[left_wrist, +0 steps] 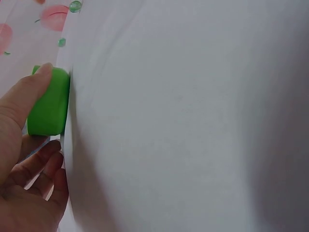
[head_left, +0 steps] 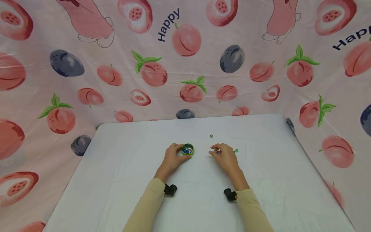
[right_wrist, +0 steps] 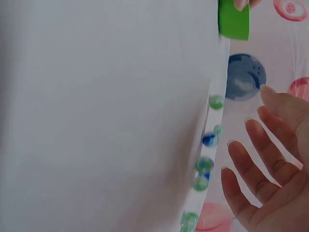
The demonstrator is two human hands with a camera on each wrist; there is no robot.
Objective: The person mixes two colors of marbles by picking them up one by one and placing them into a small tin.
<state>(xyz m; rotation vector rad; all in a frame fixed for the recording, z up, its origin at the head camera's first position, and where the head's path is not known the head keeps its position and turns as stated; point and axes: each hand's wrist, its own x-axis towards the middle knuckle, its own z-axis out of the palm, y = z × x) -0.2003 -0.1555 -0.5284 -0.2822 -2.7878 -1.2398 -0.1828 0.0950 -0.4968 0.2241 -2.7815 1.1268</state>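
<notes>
My left hand grips the small green cup, thumb and fingers curled round its wall, holding it down on the white bench. A few blue and green marbles already lie inside it. My right hand sits just to the right of the cup, apart from it, fingers bent loosely over the loose marbles. In the wrist view its fingers look spread and relaxed, gripping nothing that I can see, though the head view hides what is under the fingertips.

More marbles lie beyond my right hand: one green marble farther out, another just past my knuckles.

The risk, as I judge it, is rolling. The marbles are round and glassy on a smooth cloth, so a clumsy pinch could flick one away towards the bench edge. If my left hand loosens or tips the light cup, the marbles inside could spill out.
</notes>
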